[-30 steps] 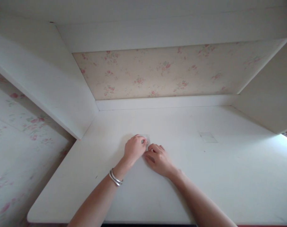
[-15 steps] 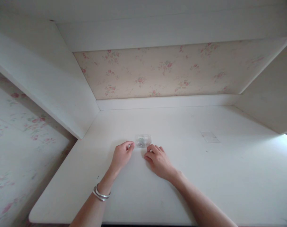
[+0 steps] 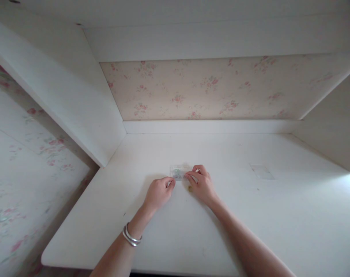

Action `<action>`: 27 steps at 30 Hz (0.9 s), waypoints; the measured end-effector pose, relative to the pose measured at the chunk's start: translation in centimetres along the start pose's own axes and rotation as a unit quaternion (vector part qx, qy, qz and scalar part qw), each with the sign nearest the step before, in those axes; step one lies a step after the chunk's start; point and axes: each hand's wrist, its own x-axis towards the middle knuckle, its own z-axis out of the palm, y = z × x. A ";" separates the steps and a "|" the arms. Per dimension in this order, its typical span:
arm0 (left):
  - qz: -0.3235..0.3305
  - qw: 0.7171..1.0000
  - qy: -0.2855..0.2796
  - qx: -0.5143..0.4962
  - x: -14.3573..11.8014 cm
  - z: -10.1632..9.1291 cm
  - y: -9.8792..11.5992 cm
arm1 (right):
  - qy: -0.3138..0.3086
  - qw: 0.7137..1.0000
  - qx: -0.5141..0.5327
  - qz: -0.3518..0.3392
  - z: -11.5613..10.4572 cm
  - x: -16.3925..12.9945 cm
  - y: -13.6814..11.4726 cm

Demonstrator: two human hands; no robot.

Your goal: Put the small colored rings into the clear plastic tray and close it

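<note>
A small clear plastic case (image 3: 177, 172) lies on the white desktop, with tiny greyish-green bits showing inside it. At its lower left corner my left hand (image 3: 160, 192) has thumb and index finger pinched on the edge. My right hand (image 3: 203, 186) is at the right end of the case, thumb and index fingertips pressed together; whatever is between them is too small to make out. Just below the right thumb, a tiny yellowish piece (image 3: 190, 189) rests on the desktop.
A flat clear rectangular piece (image 3: 262, 172), like a lid, lies farther right on the desktop (image 3: 278, 223). A white side panel (image 3: 65, 84) rises at the left, and a low ledge (image 3: 209, 126) runs along the back. A small dark mark (image 3: 124, 214) is near my left wrist.
My right hand has moved up along the right end of the case, and the yellowish piece now shows below it. My left hand stays by the lower left corner. The view has shifted slightly.
</note>
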 end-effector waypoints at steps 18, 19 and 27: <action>0.139 0.976 -0.098 0.135 -0.6 2.6 4.1 | 0.037 0.995 0.047 0.075 -2.2 -1.4 1.0; 0.141 0.974 -0.099 0.145 -0.5 2.6 4.3 | 0.035 0.996 0.048 0.072 -2.3 -1.4 0.9; 0.152 0.969 -0.099 0.168 0.2 3.0 4.6 | 0.032 0.997 0.056 0.042 -2.5 -1.7 0.7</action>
